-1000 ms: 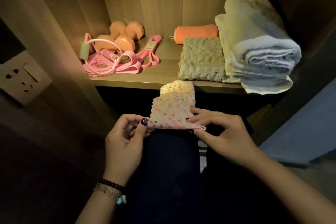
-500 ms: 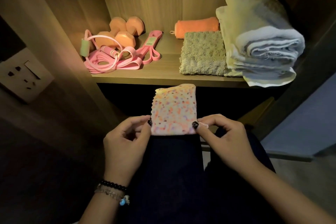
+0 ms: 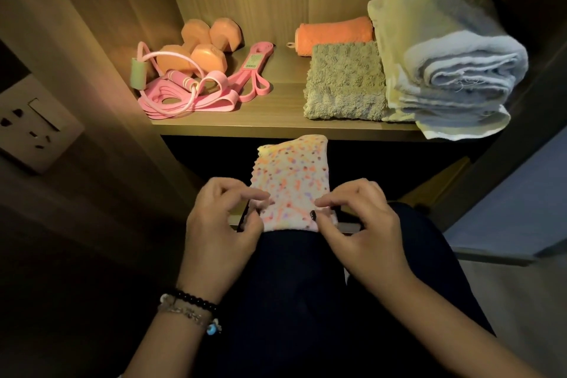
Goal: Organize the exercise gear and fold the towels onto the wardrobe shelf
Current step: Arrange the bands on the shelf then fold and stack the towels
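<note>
A small speckled towel [image 3: 291,184], pale with orange and purple dots, lies folded lengthwise on my dark-trousered knee below the shelf. My left hand [image 3: 224,221] pinches its near left corner and my right hand [image 3: 359,224] pinches its near right corner. On the wooden wardrobe shelf [image 3: 270,123] lie two orange dumbbells [image 3: 202,46], pink resistance bands and a skipping rope [image 3: 190,92], a rolled orange towel [image 3: 334,35], a folded olive towel [image 3: 346,83] and a big cream-and-white folded towel [image 3: 448,64].
A wall socket and switch plate [image 3: 33,129] sits on the panel at the left. The wardrobe's side wall [image 3: 135,9] borders the shelf on the left. A dark opening lies beneath the shelf, and grey floor [image 3: 515,199] shows at the right.
The speckled towel has been straightened on my knee. Both hands moved to its near corners, fingers now curled over the edge.
</note>
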`<state>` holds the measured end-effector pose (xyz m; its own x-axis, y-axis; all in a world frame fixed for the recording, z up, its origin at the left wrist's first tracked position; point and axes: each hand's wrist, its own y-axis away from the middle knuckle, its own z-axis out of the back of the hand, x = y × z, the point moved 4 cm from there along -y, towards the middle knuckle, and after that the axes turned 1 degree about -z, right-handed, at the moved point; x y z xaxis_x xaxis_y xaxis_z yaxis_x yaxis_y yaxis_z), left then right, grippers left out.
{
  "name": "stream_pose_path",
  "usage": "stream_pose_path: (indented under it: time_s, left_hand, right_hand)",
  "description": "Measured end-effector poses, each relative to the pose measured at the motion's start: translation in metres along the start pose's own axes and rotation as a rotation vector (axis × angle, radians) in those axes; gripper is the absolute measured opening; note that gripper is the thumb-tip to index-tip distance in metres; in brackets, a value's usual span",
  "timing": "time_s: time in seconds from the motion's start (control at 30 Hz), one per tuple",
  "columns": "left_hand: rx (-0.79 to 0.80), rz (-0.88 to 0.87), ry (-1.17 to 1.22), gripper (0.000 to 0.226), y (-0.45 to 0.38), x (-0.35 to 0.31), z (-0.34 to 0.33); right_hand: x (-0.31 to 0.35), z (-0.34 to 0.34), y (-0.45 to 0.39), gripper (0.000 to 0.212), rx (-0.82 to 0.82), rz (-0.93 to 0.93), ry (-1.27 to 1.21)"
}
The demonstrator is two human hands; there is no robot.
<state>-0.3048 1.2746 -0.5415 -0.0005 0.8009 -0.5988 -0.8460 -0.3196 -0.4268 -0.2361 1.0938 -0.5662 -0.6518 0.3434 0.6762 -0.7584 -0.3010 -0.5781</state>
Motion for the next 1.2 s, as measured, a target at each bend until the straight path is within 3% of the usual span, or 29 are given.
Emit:
stream_pose_path:
  time_s: [0.1, 0.27, 0.43, 0.63, 1.0, 1.2]
  left_hand:
    - [0.094, -0.215, -0.049, 0.037, 0.003, -0.005, -0.005]
    - [0.145, -0.249, 0.007, 0.035, 0.004, -0.002, -0.004]
    - [0.222, -0.187, 0.073, 0.033, 0.008, 0.002, -0.003]
    - [0.083, -0.148, -0.063, 0.017, 0.008, 0.008, -0.003]
    - [0.135, -0.055, -0.019, 0.022, 0.015, 0.006, 0.001]
    - [0.189, 0.137, 0.098, 0.029, 0.002, 0.021, 0.001]
  right_hand:
    - [0.004, -0.007, 0.006, 0.018, 0.110, 0.210, 0.129]
    - [0.002, -0.007, 0.008, 0.022, 0.191, 0.196, 0.132]
    - [-0.003, -0.009, 0.001, 0.025, 0.251, 0.166, 0.139]
    - [-0.002, -0.013, -0.007, 0.023, 0.281, 0.219, 0.195]
    - [-0.004, -0.015, -0.002, 0.023, 0.398, -0.053, 0.014]
    - [-0.011, -0.019, -0.007, 0.030, 0.266, -0.073, 0.016]
